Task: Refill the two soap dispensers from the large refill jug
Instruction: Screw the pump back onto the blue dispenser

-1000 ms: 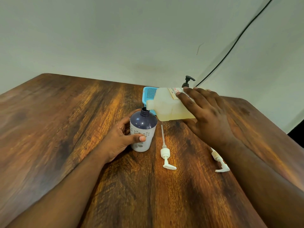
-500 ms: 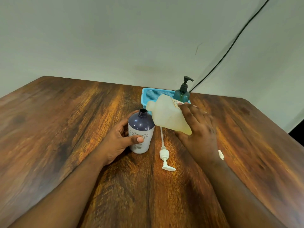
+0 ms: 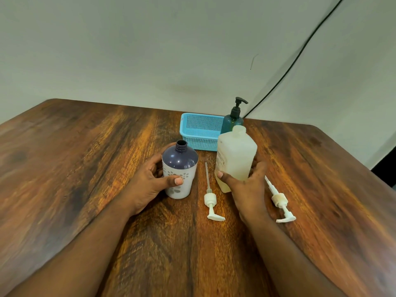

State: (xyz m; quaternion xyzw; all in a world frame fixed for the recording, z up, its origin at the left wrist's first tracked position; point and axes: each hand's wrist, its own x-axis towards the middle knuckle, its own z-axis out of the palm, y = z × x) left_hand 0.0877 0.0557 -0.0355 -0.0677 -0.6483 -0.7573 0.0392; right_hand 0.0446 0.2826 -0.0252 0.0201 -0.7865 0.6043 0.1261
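A purple-and-white soap dispenser (image 3: 180, 168) stands upright mid-table with its neck uncapped. My left hand (image 3: 150, 181) wraps around its lower body. The translucent refill jug (image 3: 235, 155) with pale yellow liquid stands upright on the table just right of it, mouth uncapped, and my right hand (image 3: 246, 185) grips its base. A dark teal dispenser (image 3: 233, 118) with a black pump stands behind the jug. Two white pump heads lie flat: one (image 3: 211, 202) between the dispenser and jug, the other (image 3: 280, 202) right of my right hand.
A light blue perforated basket (image 3: 201, 131) sits behind the bottles near the table's far edge. A black cable (image 3: 300, 54) runs down the wall behind the teal dispenser. The wooden table (image 3: 85, 168) ends at the right in a rounded corner.
The jug was tipped sideways with its mouth at the purple dispenser's neck; my right hand swung it upright and set it down on the table. My left hand stayed on the dispenser.
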